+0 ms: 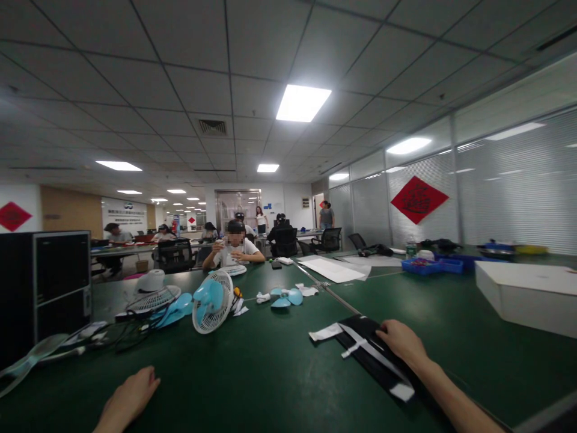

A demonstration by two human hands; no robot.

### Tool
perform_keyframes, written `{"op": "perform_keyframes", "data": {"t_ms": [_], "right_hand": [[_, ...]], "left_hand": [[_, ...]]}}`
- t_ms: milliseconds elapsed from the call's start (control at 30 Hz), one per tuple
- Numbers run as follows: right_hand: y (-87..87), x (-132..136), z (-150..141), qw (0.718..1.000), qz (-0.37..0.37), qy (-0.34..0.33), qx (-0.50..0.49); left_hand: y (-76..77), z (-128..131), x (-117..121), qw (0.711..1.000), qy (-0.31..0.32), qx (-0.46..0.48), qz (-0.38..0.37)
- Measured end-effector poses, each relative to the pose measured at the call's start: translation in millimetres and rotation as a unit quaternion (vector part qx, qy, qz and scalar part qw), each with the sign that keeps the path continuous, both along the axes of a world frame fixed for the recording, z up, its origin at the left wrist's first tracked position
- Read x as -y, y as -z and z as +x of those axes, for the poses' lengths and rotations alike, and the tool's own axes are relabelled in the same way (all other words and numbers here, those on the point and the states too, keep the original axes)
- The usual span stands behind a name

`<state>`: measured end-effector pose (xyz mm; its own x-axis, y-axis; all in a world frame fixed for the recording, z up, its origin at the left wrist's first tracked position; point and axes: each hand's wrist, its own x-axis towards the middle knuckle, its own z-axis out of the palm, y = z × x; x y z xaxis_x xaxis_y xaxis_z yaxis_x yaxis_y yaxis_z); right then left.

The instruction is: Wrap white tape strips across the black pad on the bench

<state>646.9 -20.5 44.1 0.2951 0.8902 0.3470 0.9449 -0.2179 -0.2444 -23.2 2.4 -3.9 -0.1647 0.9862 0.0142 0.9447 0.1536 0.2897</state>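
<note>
On the green table, my right hand (402, 344) has its fingers closed at the right edge of a flat black piece (354, 347). White strips (376, 356) lie along and across this piece, and a white tab (402, 392) sits at its near end. My left hand (131, 394) rests low on the left, over the tabletop, fingers curled in with nothing visible in them. Beyond it stands a tilted white fan head (213, 302) with light blue blades. A loose light blue fan blade (286, 298) lies past the middle of the table.
Far left stands a black computer case (62, 282), with cables (130, 328) and more fan parts (155, 297) nearby. A white box (527, 294) and blue trays (430, 266) are on the right. Opposite sits a person (235, 252) holding something small. White sheets (333, 269) lie farther back.
</note>
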Motion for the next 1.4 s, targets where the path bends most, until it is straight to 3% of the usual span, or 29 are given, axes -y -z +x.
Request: {"op": "perform_keyframes", "data": {"t_ms": [133, 300, 433, 667, 867, 1033, 1233, 1400], "right_hand": [[-5.4, 22, -9, 0.998, 0.050, 0.010, 0.024], [-4.8, 69, -13, 0.998, -0.024, 0.027, -0.056], [6.4, 94, -9, 0.993, -0.058, 0.021, -0.097], [33.2, 91, 2, 0.977, -0.011, -0.050, -0.205], [35.4, 82, -3, 0.937, 0.023, -0.063, -0.343], [16.5, 88, -19, 0.912, 0.040, -0.079, -0.401], [-25.3, 97, -46, 0.917, 0.117, -0.138, -0.357], [-50.0, 91, -64, 0.925, 0.147, -0.155, -0.314]], "left_hand": [[-3.1, 3, 5, 1.000, 0.003, -0.005, 0.002], [-6.5, 7, 8, 1.000, -0.008, 0.007, -0.004], [-3.0, 4, 5, 1.000, 0.001, 0.018, -0.006], [-3.3, 6, 8, 1.000, 0.002, 0.008, 0.004], [-2.5, 6, 6, 1.000, 0.000, -0.005, 0.009], [2.3, 2, 4, 1.000, 0.004, -0.004, 0.019], [-2.1, 4, 6, 1.000, 0.002, 0.022, -0.002], [1.2, 2, 6, 1.000, 0.011, 0.010, 0.016]]}}
